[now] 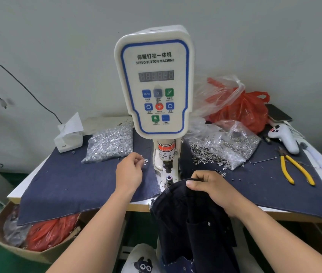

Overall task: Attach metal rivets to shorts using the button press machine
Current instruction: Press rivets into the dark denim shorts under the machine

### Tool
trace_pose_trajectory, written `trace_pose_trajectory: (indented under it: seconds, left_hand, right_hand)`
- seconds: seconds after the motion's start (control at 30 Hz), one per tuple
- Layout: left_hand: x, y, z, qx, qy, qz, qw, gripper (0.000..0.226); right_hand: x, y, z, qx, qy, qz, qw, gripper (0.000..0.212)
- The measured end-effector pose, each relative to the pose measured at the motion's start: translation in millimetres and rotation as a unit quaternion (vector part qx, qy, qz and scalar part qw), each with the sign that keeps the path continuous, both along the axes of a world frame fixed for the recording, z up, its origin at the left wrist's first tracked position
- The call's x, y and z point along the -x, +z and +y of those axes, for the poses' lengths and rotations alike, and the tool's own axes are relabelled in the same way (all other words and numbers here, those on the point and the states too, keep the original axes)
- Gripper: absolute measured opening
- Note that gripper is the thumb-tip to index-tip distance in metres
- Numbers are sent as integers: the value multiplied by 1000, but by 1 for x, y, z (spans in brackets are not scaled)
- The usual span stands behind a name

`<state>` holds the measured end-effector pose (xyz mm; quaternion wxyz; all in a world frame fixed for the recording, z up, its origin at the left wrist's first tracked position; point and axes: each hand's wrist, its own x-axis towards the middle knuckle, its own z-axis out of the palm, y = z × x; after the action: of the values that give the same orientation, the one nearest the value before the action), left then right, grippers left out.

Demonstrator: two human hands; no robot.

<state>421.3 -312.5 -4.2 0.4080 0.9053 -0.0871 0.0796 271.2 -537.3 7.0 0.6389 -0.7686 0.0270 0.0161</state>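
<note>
While left hand (129,172) pinches rivets (145,161), right hand (209,186) grips shorts (191,223).

Garment workshop: servo button machine (154,83), bagged rivets (110,143), denim-covered bench (67,180).

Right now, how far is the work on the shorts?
Done: the shorts already carry some rivets on the pocket. In hand: the left hand pinches small metal pieces; the right hand holds the shorts' edge near the machine. Left: the die has no cloth over it yet.
</note>
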Motion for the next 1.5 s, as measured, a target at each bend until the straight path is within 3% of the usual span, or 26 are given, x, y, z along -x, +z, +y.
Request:
trace_pose_trajectory:
  seconds: [0.13,0.23,0.43,0.67,0.93,1.5]
  left_hand:
    - [14,7,2,110,-9,38,993,7]
    - [34,12,-2,228,-58,78,969,9]
    - [61,13,-9,218,-145,151,953,6]
    - [71,16,-5,185,-170,142,957,15]
    - [71,16,-2,181,-192,122,957,9]
    - [73,19,-5,203,-185,172,946,13]
  right_hand:
    - [0,0,1,1,0,-2,1000,31]
    - [0,-1,1,-2,-2,-3,1000,29]
    - [0,-2,0,-1,-3,-4,1000,28]
    - [0,-3,0,2,-1,-8,1000,29]
    - [-1,-5,0,0,2,-11,1000,30]
    - [-1,-6,-1,16,0,-15,1000,38]
